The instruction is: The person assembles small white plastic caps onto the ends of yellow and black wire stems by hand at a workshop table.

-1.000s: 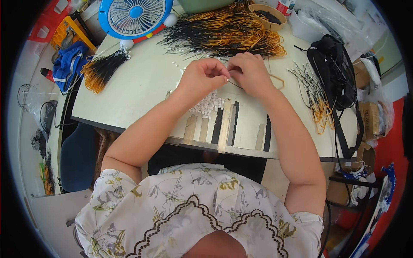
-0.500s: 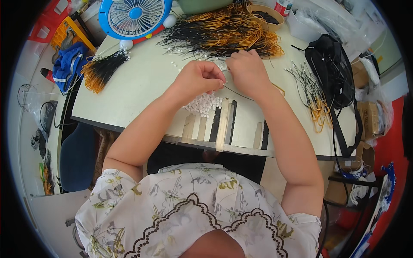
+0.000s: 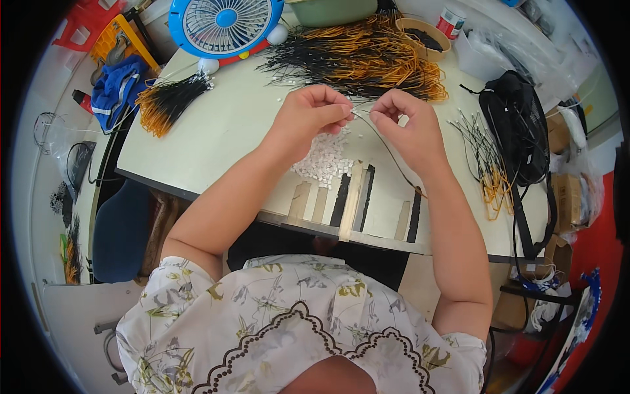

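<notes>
My left hand (image 3: 314, 118) is closed in a pinch on the end of a thin black wire (image 3: 390, 152) above the table. The wire curves down to the right, passing below my right hand, with its far end by my right forearm. My right hand (image 3: 408, 128) faces the left one, thumb and forefinger pinched together; anything between them is too small to make out. Just beneath my left hand lies a heap of small white plastic pieces (image 3: 321, 161). Beyond both hands spreads a big pile of black and orange wires (image 3: 367, 56).
Flat strips (image 3: 354, 200) are fixed along the table's near edge. A blue fan (image 3: 226, 26) and a wire bundle (image 3: 172, 105) stand at the left. To the right are loose wires (image 3: 482, 154) and a black bag (image 3: 515, 128). A bowl (image 3: 430, 36) sits at the back.
My right hand has drawn back from the tabletop beside the white pieces and come up opposite my left hand, its fingers now in a pinch. The whole view has shifted slightly.
</notes>
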Demonstrator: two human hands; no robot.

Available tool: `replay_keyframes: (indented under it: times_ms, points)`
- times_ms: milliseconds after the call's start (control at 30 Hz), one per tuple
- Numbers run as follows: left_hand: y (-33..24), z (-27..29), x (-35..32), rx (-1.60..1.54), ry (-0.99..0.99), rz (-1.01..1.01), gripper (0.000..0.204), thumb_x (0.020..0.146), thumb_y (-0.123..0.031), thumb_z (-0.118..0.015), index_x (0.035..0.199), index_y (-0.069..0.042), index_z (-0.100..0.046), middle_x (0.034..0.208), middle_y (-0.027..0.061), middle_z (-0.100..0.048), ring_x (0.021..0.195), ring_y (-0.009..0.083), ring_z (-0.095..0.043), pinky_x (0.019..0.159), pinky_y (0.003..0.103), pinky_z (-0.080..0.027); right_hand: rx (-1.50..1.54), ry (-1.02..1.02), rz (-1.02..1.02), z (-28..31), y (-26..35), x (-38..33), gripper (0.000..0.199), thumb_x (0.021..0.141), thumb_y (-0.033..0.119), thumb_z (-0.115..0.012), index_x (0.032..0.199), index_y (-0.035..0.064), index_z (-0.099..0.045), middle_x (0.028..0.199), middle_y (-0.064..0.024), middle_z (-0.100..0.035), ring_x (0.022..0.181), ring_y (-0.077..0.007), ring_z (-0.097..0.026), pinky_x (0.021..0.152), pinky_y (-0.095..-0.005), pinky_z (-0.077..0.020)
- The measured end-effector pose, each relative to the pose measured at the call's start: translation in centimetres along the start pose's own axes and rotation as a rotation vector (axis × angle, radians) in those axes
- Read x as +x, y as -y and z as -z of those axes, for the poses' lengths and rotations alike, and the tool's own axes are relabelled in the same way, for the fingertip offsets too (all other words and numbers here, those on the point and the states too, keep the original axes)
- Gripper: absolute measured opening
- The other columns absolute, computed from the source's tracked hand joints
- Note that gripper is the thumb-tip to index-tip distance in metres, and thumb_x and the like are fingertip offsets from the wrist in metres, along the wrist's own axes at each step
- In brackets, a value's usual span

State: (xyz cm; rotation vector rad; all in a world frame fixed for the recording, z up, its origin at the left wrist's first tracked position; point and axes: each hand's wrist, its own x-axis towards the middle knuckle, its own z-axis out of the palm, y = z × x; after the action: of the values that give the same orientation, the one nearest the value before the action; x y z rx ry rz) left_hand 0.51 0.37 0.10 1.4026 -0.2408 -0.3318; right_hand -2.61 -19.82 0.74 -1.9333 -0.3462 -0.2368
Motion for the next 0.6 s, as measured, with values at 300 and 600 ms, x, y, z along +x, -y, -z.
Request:
replay_keyframes:
  times_ms: [300,600]
  points:
    - [0.06,-0.21,0.19,-0.108,0.014,0.044,0.011,0.089,-0.007,-0.067,0.098,-0.002,-0.065,0.090,0.0057,-0.068,0.077,0.0088,-0.062,0.066,0.021,-0.049,-0.016,-0.081,0.069,-0.87,0.03,-0.42,0.008,0.077,0.004,-0.068,0.077,-0.0002,-0.061,0.068,-0.0025,-0.060,0.062,-0.0096,-0.051,0.059,-0.0255,-0.0441]
    - [0.36,-0.37,0.18,-0.114,0.027,0.024,0.010,0.089,-0.006,-0.067,0.098,-0.002,-0.065,0.090,0.0053,-0.068,0.077,0.0092,-0.062,0.067,0.021,-0.050,-0.007,-0.059,-0.023,-0.84,0.35,-0.57,0.008,0.079,0.005,-0.067,0.076,-0.0003,-0.062,0.070,-0.0002,-0.060,0.068,-0.0081,-0.051,0.064,-0.0242,-0.0432]
